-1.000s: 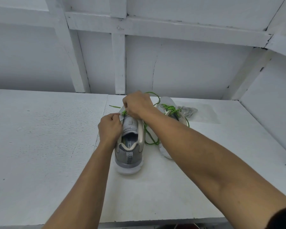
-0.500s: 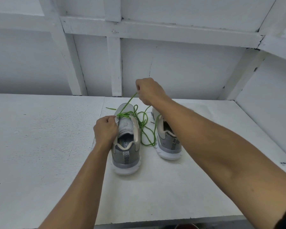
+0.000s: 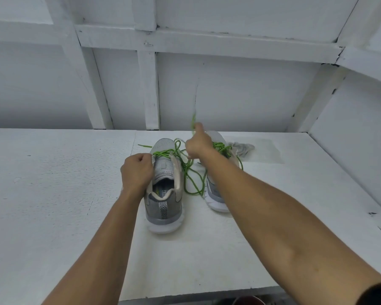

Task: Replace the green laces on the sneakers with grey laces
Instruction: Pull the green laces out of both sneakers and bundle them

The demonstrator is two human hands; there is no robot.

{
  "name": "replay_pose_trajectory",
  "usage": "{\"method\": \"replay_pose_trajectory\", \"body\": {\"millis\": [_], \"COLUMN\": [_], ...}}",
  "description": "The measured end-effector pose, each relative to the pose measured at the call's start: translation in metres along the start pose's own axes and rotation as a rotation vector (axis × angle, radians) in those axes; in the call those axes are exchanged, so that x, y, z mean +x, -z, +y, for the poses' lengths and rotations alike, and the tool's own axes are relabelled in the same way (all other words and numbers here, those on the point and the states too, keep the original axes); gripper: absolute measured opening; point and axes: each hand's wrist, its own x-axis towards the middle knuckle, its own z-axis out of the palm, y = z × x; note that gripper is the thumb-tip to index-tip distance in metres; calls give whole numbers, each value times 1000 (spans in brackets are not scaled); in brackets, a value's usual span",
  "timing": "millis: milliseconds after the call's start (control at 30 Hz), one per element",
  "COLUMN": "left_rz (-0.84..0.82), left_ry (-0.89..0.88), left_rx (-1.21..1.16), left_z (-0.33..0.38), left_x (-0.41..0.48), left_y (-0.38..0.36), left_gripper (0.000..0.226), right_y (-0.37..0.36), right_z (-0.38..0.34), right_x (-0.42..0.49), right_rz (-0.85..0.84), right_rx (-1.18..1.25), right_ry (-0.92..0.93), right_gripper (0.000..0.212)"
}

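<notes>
The left hand (image 3: 136,172) is curled into a fist against the left side of the near sneaker (image 3: 164,199), fingers clamped on the edge of its upper just beside the top eyelets. The shoe stands on the white table (image 3: 53,194) with its heel toward the person.

The right hand (image 3: 197,144) hangs above and just right of that shoe's toe, fingers folded and thumb raised. It pinches the green lace (image 3: 188,172), and 1 blurred strand rises past the thumb. Below this hand the lace falls in loose loops between the 2 shoes, and its other end lies on the table beyond the left hand's knuckles.

The second sneaker (image 3: 217,202) sits under the right forearm, largely hidden, with a second green lace (image 3: 223,148) threaded across its top, just right of the right hand. The grey laces (image 3: 242,148) lie bunched on the table further right of that hand.
</notes>
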Motion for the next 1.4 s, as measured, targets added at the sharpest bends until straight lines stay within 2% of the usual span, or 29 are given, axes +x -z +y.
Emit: {"method": "replay_pose_trajectory", "body": {"millis": [33, 100, 200, 267, 367, 467, 533, 633, 767, 867, 967, 1100, 1267, 1400], "left_rz": [-3, -10, -2, -2, -4, -11, -26, -108, -259, -443, -542, -524, -469, -339], "left_ry": [-1, 6, 2, 5, 10, 9, 6, -22, -165, -268, -343, -394, -414, -274], "left_rx": [-3, -2, -10, -23, -44, -50, -42, 0, 195, 401, 624, 735, 762, 688], "left_z": [0, 1, 5, 7, 6, 4, 5, 9, 26, 39, 46, 44, 38, 39], "left_x": [0, -1, -2, -2, 0, 1, 3, 11, 32, 41, 45, 49, 50, 58], "left_y": [0, 1, 2, 4, 6, 7, 6, 6, 10, 6, -3, -11, -15, -5], "left_gripper": [20, 20, 25, 23, 21, 18, 17, 19, 28, 27, 25, 20, 21, 18], "right_y": [-2, -2, 0, 2, 6, 5, 0, -9, -15, -21, -27, -30, -29, -31], "right_z": [0, -7, -21, -25, -27, -24, -21, -11, 2, 12, 22, 25, 22, 28], "right_x": [-5, -14, -22, -23, -25, -26, -30, -37, -41, -40, -37, -43, -43, -46], "right_rz": [-59, -204, -253, -272, -259, -193, -229, -243, -172, -120, -61, -42, -44, -17], "right_rx": [-198, -450, -672, -730, -664, -436, -311, -341, -297, -275, -85, 90, 5, 110], "right_ry": [33, 42, 57, 94, 142, 131, 68, 47, 63, 26, -55, -110, -92, -130], "right_gripper": [42, 18, 36, 35, 21, 28, 30, 27, 24, 33, 33, 36, 25, 31]}}
